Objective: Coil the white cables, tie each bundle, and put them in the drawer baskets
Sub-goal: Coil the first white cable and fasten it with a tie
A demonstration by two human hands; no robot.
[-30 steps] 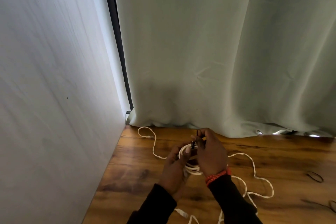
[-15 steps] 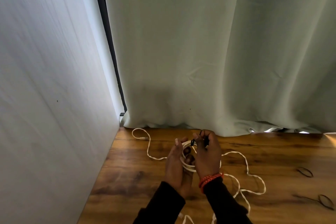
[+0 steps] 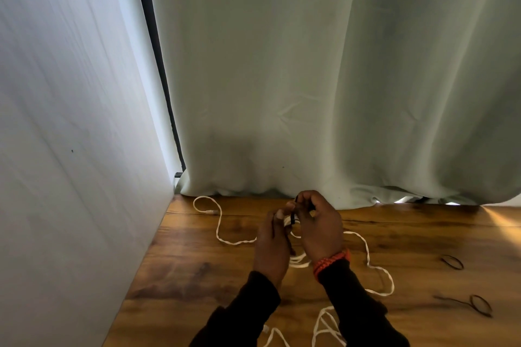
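Observation:
A coiled bundle of white cable (image 3: 299, 260) sits between my two hands above the wooden table (image 3: 197, 267). My left hand (image 3: 272, 245) grips the coil from the left. My right hand (image 3: 318, 227) pinches a thin black tie (image 3: 293, 218) wrapped over the top of the coil. Most of the coil is hidden by my hands. Loose white cable (image 3: 218, 222) trails to the left, and more loose white cable (image 3: 379, 270) trails to the right on the table. No drawer or basket is in view.
A white wall (image 3: 70, 149) closes the left side. A pale green curtain (image 3: 324, 79) hangs along the table's back edge. Two black ties lie at the right: one black tie (image 3: 452, 261) is farther back, the other black tie (image 3: 479, 304) nearer.
The hands have stayed together on the coil while the right fingers work the black tie on top. The view has shifted slightly.

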